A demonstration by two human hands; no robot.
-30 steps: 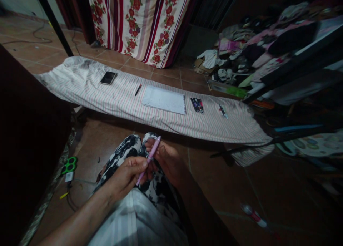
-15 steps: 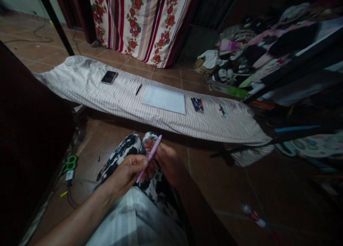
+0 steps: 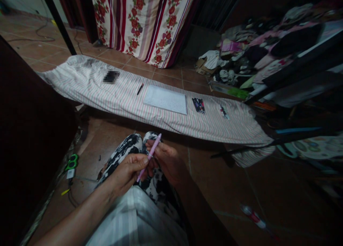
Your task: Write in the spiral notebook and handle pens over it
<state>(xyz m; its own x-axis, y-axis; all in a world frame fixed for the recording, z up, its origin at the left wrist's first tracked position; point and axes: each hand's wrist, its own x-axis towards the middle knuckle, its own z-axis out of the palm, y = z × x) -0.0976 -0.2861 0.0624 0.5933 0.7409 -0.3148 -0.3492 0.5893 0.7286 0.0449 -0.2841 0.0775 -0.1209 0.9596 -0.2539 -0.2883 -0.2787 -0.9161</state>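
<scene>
A: A person seated over a tiled floor (image 3: 219,181) holds a slender pink pen (image 3: 153,148) aslant above the lap, its upper end pointing toward a cloth-draped bench. What surfaces surround it?

B: Striped cloth (image 3: 120,96), thin and wrinkled, covers the long, narrow bench. On it lies a flat, rectangular notebook (image 3: 165,99) with a spiral-bound edge, its pale page facing up. A slim dark pen (image 3: 140,89) rests to the notebook's left, a cluster of pens (image 3: 198,105) to its right. Beyond the bench, a curtain (image 3: 144,24) hangs in soft folds, printed with red flowers and stripes. The person's trousers (image 3: 128,142) show black-and-white blotches.

A: And the hands?

B: The left hand (image 3: 135,165) pinches the pink pen's lower half, thumb laid along the smooth, rounded barrel and fingers tucked beneath. The right hand (image 3: 170,162) is half curled beside the upper half, fingers bent behind the barrel; whether they press on it is unclear from this angle.

A: Are the hands apart?

B: They sit close together, the pen between them, and overlapping fingers hide any contact.
</scene>
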